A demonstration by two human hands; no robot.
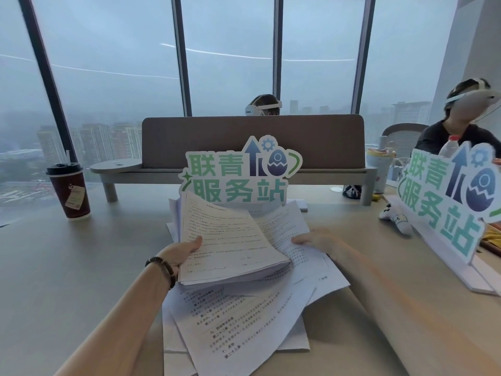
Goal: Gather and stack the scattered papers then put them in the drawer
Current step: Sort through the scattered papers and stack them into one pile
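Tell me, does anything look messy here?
Yes. Loose papers lie fanned out and crooked on the table, overlapping at different angles. The left hand holds a tilted stack, its sheets not squared up. The right hand rests on more sheets. Nothing looks spilled or torn.

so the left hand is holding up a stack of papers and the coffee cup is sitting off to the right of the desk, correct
Not quite. The head view shows the left hand gripping the raised stack of papers, but the coffee cup stands on the left side of the desk, not the right. The right hand rests on the loose sheets beside the stack.
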